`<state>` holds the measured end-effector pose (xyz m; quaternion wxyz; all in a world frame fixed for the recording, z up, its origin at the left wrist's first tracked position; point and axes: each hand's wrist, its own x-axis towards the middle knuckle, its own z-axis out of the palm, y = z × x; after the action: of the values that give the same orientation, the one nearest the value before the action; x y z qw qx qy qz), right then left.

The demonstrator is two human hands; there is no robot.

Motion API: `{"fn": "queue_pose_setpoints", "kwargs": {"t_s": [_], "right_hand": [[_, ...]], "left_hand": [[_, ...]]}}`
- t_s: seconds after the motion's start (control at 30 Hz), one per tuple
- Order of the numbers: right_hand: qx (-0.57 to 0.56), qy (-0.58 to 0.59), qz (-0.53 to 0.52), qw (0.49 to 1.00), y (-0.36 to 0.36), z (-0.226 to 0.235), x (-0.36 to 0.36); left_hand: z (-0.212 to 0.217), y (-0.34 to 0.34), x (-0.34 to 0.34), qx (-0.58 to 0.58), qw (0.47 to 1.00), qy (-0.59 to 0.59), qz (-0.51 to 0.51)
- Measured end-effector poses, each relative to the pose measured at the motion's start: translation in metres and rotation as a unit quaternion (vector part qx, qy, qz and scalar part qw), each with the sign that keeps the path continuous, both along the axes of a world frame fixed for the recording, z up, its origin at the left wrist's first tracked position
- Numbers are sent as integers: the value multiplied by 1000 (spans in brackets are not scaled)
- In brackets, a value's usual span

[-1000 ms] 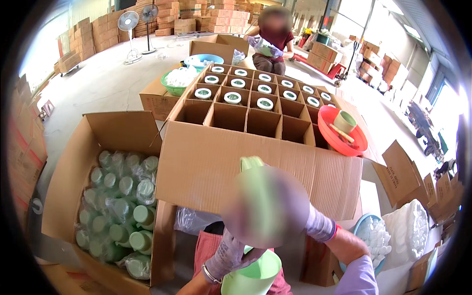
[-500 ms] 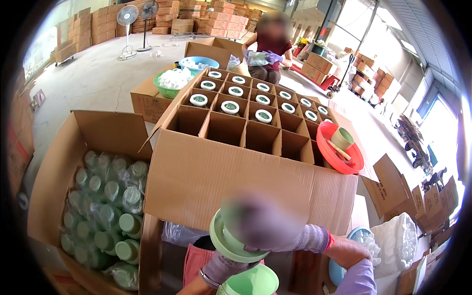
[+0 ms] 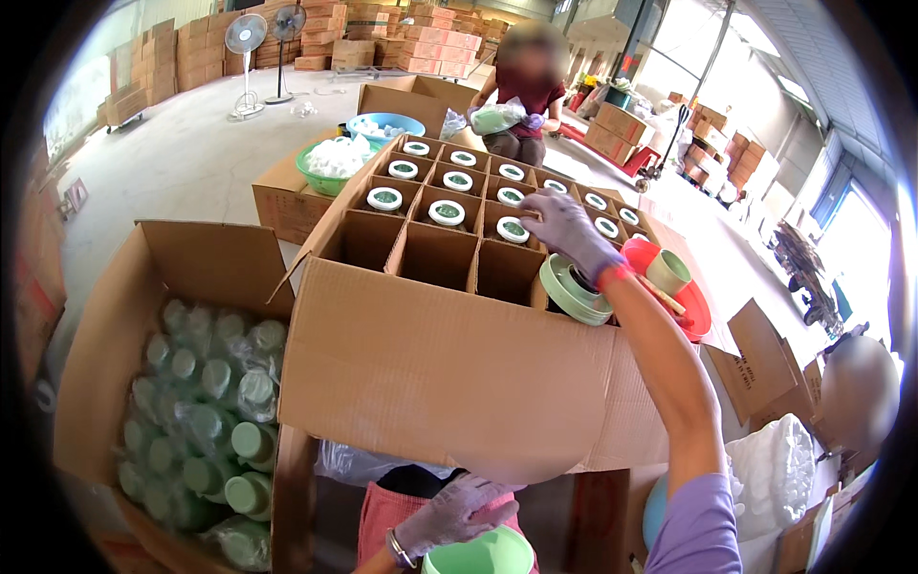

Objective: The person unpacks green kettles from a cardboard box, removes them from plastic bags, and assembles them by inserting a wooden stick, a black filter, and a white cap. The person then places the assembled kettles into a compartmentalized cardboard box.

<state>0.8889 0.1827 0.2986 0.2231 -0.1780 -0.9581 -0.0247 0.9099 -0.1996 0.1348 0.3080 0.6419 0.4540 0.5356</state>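
Note:
My right hand (image 3: pixel 566 230), in a light grey-purple glove, reaches over the divided carton (image 3: pixel 449 354). Its bent fingers are apart, close to the white-rimmed top of a jar (image 3: pixel 513 229); contact is unclear. Below its wrist, a pale green round, lid-like piece (image 3: pixel 577 295) with a dark middle rests at the carton's front right cells. Down by the pink cloth (image 3: pixel 375 521), my gloved left hand (image 3: pixel 454 517) holds nothing, fingers stretched out, above a light green tub (image 3: pixel 481 553). More jars stand in the rear cells.
To the left, an open carton (image 3: pixel 201 251) holds several plastic-wrapped green containers (image 3: pixel 206 421). A red basin (image 3: pixel 693 306) with a green cup (image 3: pixel 667 272) sits at the divided carton's right. Beyond it, a person (image 3: pixel 521 96) holds a wrapped item (image 3: pixel 497 117). Two fans (image 3: pixel 246 36) stand farther back.
My right hand has moved up and forward from the left hand to the jars. The round green piece between my hands is gone from there; one now rests at the carton's front right cells.

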Motion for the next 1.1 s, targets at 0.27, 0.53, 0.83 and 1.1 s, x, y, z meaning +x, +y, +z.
{"fn": "queue_pose_setpoints", "kwargs": {"t_s": [0.27, 0.53, 0.83, 1.1], "right_hand": [[-103, -92, -131, 982, 44, -16, -43], [-42, 187, 103, 976, -127, 101, 58], [16, 239, 235, 942, -265, -60, 153], [-562, 228, 261, 751, -303, -136, 213]], "left_hand": [[-6, -6, 6, -4, 995, -94, -37], [74, 12, -17, 66, 851, -492, 173], [56, -28, -3, -46, 719, -687, 93], [18, -52, -42, -43, 882, -436, 171]]}}
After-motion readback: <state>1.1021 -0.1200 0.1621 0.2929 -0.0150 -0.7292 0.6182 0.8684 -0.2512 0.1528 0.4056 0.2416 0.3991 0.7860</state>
